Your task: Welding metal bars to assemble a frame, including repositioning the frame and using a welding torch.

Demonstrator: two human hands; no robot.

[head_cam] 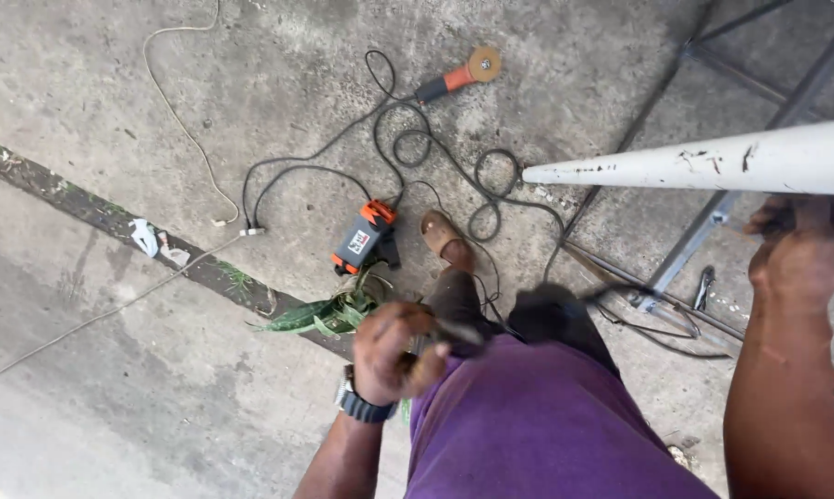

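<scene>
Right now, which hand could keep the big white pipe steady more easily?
The right hand. It is already up against the underside of the white pipe. The left hand is far from it, down by the waist, closed around a small tool.

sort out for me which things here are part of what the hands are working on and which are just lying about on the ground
In hand:
- white pipe, right hand under it
- small dark tool, blurred, gripped in left hand

Lying about:
- angle grinder with its black cable
- orange and black machine
- white cord
- metal frame
- green leaves
</scene>
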